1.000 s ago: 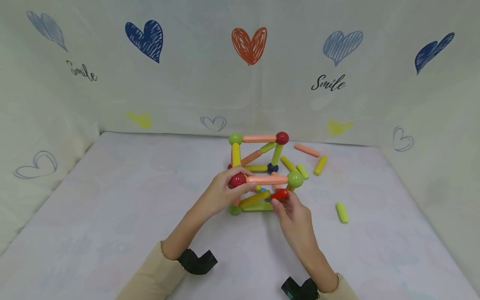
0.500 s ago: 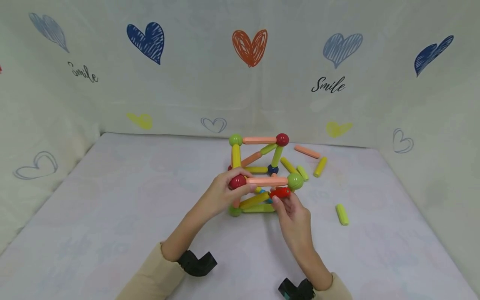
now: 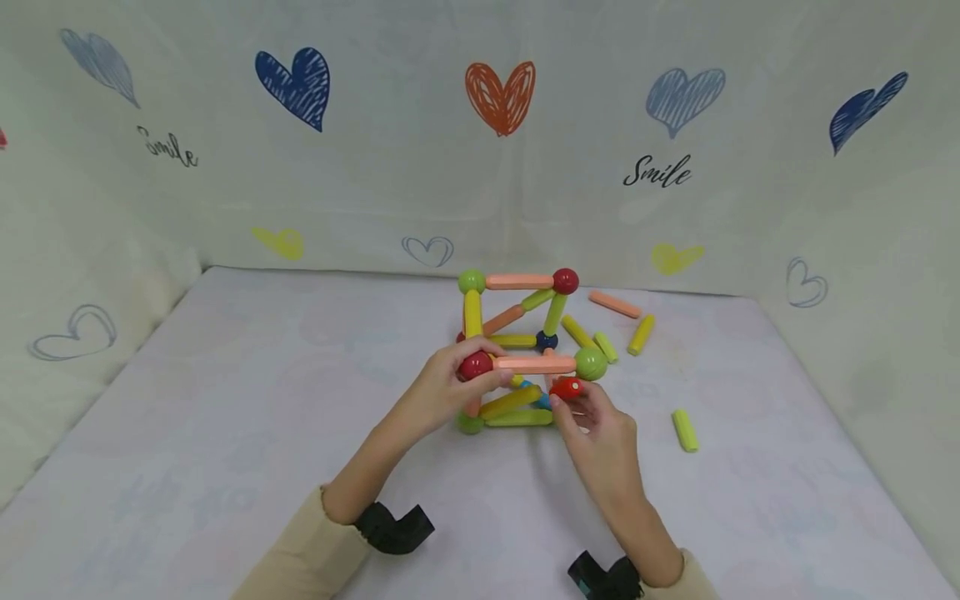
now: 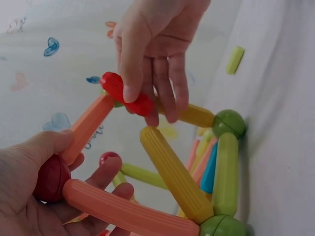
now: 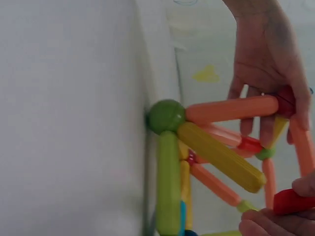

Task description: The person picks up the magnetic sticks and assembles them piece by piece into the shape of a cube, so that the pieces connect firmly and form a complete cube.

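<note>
A frame of coloured magnetic sticks and balls stands on the table. My left hand (image 3: pixel 435 387) holds it at the dark red ball (image 3: pixel 476 365) of the upper front left corner. From that ball a salmon stick (image 3: pixel 534 365) runs across to a green ball (image 3: pixel 591 363). Between thumb and fingers my right hand (image 3: pixel 603 446) pinches a short red stick (image 4: pixel 112 87), just below the green ball. In the left wrist view a yellow stick (image 4: pixel 174 174) slants up from a lower green ball (image 4: pixel 227 228); its free end is close below the red stick.
Loose sticks lie right of the frame: a salmon one (image 3: pixel 614 303), a yellow one (image 3: pixel 641 334) and a light green one (image 3: pixel 685 430) nearer me. Behind the table hangs a pale cloth (image 3: pixel 375 183) printed with hearts.
My right hand has shifted slightly right with the red stick, away from the yellow stick's free end. The red stick's end has turned more toward the head camera. My left hand stays put.
</note>
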The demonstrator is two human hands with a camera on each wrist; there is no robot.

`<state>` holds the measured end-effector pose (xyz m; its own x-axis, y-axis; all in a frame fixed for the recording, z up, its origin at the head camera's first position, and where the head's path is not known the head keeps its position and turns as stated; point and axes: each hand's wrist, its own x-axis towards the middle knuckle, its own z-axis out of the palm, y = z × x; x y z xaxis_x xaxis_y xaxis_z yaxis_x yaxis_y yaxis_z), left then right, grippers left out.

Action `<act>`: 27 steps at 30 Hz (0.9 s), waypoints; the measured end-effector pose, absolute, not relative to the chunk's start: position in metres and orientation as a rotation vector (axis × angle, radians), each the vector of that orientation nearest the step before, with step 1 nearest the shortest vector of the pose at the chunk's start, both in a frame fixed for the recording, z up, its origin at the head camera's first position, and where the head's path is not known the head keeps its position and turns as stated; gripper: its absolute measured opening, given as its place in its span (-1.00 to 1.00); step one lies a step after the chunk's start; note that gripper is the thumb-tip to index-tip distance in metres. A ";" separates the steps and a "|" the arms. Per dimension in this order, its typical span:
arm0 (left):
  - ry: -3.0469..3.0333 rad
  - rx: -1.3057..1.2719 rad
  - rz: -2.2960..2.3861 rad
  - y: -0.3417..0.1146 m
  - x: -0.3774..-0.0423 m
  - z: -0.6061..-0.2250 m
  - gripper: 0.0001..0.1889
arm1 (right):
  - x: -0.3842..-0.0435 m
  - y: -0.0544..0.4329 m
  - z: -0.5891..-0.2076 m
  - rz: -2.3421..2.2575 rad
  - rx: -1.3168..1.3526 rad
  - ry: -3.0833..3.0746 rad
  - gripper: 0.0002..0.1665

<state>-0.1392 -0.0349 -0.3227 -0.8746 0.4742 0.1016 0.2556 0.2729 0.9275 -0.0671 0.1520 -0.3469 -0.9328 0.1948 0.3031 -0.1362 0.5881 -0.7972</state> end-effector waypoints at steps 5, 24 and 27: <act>2.356 0.649 1.632 -0.034 -0.139 -0.322 -0.71 | -0.058 0.164 -0.322 0.987 -0.030 -2.698 -0.63; 2.360 0.641 1.641 -0.034 -0.137 -0.321 -0.71 | -0.065 0.168 -0.328 1.263 -0.204 -2.648 -0.60; 2.348 0.651 1.650 -0.034 -0.138 -0.322 -0.71 | -0.065 0.166 -0.333 1.316 -0.214 -2.600 -0.60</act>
<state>-0.1376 -0.0338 -0.3217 -0.8835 0.4602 0.0877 0.2385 0.2809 0.9296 -0.0654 0.1655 -0.3327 -0.9653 0.2269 0.1291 0.0303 0.5888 -0.8077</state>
